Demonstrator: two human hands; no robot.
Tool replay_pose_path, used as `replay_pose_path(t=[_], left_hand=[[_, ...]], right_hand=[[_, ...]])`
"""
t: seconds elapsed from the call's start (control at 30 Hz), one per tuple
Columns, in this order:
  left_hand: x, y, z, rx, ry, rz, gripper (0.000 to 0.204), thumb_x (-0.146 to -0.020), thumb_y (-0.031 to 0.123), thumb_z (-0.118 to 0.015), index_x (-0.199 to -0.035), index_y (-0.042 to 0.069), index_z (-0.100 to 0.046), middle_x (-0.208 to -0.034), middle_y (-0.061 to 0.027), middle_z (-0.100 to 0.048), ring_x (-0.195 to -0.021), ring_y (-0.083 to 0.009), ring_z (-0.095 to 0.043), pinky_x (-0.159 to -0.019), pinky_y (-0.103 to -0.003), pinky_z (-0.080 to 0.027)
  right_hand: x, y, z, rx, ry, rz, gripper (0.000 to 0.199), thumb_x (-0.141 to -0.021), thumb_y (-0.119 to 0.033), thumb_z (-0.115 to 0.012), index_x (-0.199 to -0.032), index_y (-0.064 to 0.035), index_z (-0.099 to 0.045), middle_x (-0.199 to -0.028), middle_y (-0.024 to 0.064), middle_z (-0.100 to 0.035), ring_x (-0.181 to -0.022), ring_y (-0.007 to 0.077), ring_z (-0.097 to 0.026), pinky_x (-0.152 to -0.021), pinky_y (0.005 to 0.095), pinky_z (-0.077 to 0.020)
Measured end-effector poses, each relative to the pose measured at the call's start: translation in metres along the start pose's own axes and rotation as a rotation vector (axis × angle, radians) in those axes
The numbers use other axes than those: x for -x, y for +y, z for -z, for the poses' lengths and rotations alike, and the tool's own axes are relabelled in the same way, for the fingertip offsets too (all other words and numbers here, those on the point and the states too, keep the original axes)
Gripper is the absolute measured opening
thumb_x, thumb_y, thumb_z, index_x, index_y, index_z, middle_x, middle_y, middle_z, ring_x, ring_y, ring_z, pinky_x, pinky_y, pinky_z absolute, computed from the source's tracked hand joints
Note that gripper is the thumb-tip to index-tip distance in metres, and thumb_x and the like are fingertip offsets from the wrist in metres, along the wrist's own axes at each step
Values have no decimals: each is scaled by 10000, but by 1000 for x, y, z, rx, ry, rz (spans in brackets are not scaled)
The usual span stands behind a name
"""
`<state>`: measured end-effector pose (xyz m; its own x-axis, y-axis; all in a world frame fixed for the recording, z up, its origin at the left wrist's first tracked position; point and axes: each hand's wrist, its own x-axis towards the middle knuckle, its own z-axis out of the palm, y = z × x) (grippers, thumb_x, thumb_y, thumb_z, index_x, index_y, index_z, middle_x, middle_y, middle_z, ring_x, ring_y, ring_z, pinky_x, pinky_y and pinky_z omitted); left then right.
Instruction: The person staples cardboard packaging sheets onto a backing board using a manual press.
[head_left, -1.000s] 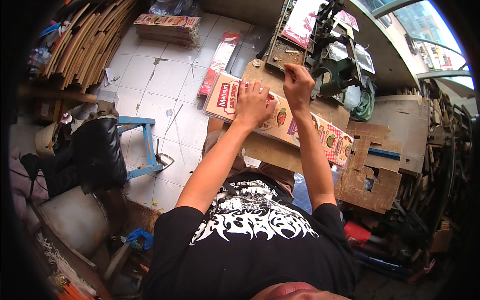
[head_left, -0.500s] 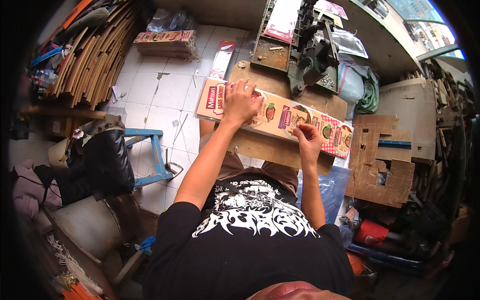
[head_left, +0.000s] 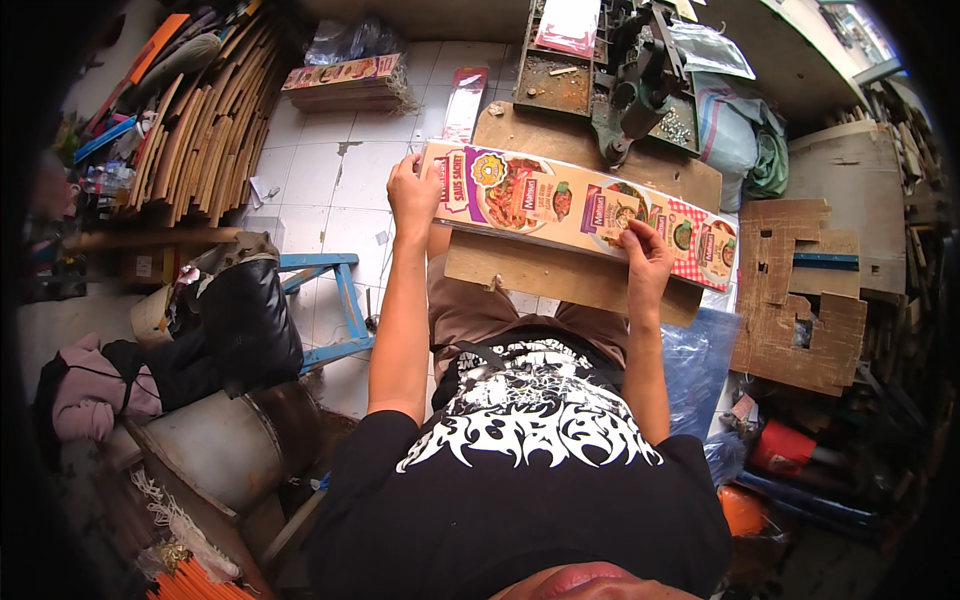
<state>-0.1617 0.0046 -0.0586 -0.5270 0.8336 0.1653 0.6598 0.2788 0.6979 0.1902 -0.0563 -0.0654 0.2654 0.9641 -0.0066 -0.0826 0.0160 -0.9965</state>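
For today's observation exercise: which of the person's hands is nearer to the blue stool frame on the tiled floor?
Left. The left hand grips the printed carton sheet's left end, above the blue stool frame; the right hand rests farther right.

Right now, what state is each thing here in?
Printed sheet: flat on the board, held at both ends.
Board: lying flat under the sheet.
Left hand: gripping the sheet's left end.
Right hand: pressing the sheet's near edge.
Blue stool: tipped on the floor.
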Motion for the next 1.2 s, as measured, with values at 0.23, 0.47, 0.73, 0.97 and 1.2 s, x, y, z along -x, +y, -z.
replay_pose_path(t=[0.23, 0.47, 0.73, 0.97, 1.2], left_hand=[[7, 1, -4, 75, 68, -103, 350, -815, 233, -717, -1054, -21, -687, -973, -196, -679, -910, -335, -657, -841, -394, -508], [0, -6, -1, 106, 238, -253, 238, -774, 146, -727, -962, 6, -684, -1020, -183, -637, -985, -333, -621, -896, -395, -488], [3, 28, 48, 728, -235, 66, 415, -889, 164, -695, -1185, -77, -530, -912, -123, -710, -715, -115, -662, -594, -234, -522], [33, 52, 104, 964, -472, 58, 341, -941, 204, -651, -1162, -45, -577, -976, -75, -685, -849, -89, -622, -786, -226, -500], [49, 44, 93, 1011, -507, 102, 319, -952, 157, -629, -1174, -65, -577, -1022, -80, -679, -920, -100, -620, -836, -241, -496]], right_hand=[[0, 9, 5, -40, 6, 17, 198, -897, -12, -647, -1089, 30, -666, -974, 61, -680, -853, 104, -637, -791, 227, -528], [3, 5, 2, -43, 13, 16, 185, -883, -10, -665, -1065, 22, -666, -970, 52, -679, -858, 103, -640, -793, 225, -523], [13, -8, 6, -40, 18, 29, 178, -853, -21, -716, -1024, -9, -667, -951, 38, -682, -849, 85, -634, -769, 216, -515], [26, -49, 6, -88, 6, 23, 150, -851, -43, -732, -966, 2, -647, -874, 67, -695, -758, 113, -666, -740, 235, -535], [26, -62, -3, -61, -42, 86, 136, -874, 0, -686, -996, 8, -626, -973, 94, -690, -832, 139, -670, -801, 260, -550]])
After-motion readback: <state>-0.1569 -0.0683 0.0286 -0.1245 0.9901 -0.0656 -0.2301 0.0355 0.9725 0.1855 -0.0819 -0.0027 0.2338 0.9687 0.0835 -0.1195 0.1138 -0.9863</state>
